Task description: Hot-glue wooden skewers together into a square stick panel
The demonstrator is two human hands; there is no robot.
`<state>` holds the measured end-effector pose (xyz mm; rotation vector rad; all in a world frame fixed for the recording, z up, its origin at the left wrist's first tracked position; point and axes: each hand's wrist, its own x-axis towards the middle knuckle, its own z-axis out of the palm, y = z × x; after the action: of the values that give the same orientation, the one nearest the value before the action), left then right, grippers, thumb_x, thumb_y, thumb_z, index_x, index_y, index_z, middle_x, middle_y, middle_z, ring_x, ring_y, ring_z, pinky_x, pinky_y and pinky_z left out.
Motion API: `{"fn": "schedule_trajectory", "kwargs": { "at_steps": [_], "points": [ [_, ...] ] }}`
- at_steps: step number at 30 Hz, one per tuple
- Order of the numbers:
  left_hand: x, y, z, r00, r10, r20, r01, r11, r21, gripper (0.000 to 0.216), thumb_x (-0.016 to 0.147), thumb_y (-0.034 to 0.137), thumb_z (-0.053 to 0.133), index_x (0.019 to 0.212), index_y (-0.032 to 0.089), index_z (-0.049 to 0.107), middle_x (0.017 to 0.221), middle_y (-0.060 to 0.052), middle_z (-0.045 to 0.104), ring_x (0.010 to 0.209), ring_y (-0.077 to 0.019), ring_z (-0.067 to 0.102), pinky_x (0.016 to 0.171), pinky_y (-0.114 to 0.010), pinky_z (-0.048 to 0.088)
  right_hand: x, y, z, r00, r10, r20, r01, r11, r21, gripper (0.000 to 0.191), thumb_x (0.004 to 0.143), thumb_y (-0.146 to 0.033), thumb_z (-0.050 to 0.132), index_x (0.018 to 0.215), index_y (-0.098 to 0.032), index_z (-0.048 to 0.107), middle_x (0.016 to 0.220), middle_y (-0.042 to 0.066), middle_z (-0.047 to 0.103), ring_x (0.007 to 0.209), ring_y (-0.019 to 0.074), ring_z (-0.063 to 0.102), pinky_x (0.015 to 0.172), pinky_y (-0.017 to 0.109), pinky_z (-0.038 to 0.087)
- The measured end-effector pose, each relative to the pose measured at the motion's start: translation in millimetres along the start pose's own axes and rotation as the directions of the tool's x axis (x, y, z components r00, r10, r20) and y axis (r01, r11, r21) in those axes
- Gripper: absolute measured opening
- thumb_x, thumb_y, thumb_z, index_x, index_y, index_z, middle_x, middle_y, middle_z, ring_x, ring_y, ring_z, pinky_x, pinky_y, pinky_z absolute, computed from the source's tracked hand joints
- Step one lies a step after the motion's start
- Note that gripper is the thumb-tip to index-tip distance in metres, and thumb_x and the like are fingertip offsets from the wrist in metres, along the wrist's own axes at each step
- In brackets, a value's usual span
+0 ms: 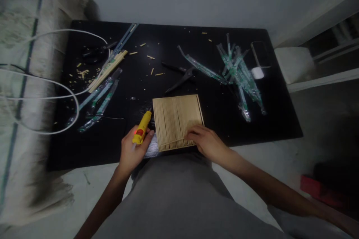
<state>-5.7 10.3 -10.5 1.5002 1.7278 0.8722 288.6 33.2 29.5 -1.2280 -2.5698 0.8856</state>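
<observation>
A square panel of thin wooden sticks [176,119] lies at the near edge of a black table [224,127]. My left hand [133,151] is closed around a yellow glue gun [142,127], whose tip points at the panel's left edge. My right hand [206,142] rests on the panel's near right corner, fingers curled and pressing down on the sticks.
Black pliers [181,76] lie behind the panel. Piles of green-printed plastic chopstick wrappers [241,73] sit at the right, with more wrappers [101,97] and a bundle of bare sticks [108,71] at the left. White cables [56,93] loop off the left edge. Stick offcuts litter the table.
</observation>
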Motion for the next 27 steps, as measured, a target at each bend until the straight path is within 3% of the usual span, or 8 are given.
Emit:
{"fn": "schedule_trajectory", "kwargs": {
  "at_steps": [5, 12, 27],
  "points": [
    [-3, 3, -2, 0.997, -0.005, 0.075, 0.005, 1.000, 0.007, 0.027, 0.084, 0.044, 0.084, 0.095, 0.024, 0.069, 0.080, 0.004, 0.066, 0.066, -0.0129, 0.062, 0.063, -0.027, 0.052, 1, 3, 3, 0.997, 0.020, 0.079, -0.015, 0.999, -0.052, 0.051, 0.080, 0.014, 0.046, 0.107, -0.018, 0.076, 0.106, 0.007, 0.071, 0.096, 0.0202, 0.064, 0.077, 0.031, 0.051],
    [-4, 5, -5, 0.989, 0.009, 0.145, -0.020, 0.997, 0.070, 0.036, 0.076, 0.044, 0.091, 0.095, 0.024, 0.068, 0.080, 0.004, 0.063, 0.066, -0.0125, 0.061, 0.063, -0.026, 0.052, 3, 5, 13, 0.998, 0.011, 0.057, -0.006, 0.995, -0.097, 0.038, 0.085, 0.011, 0.051, 0.097, -0.017, 0.074, 0.098, 0.006, 0.070, 0.090, 0.0179, 0.060, 0.067, 0.028, 0.040],
    [-2, 3, -7, 0.973, 0.100, 0.208, -0.127, 0.985, 0.118, 0.035, 0.080, 0.046, 0.089, 0.096, 0.025, 0.066, 0.088, 0.000, 0.065, 0.076, -0.0159, 0.066, 0.072, -0.030, 0.056, 3, 0, 15, 0.999, 0.039, 0.015, -0.037, 0.994, -0.107, 0.035, 0.084, 0.012, 0.053, 0.092, -0.017, 0.073, 0.095, 0.006, 0.069, 0.087, 0.0175, 0.059, 0.066, 0.028, 0.037]
  ]
}}
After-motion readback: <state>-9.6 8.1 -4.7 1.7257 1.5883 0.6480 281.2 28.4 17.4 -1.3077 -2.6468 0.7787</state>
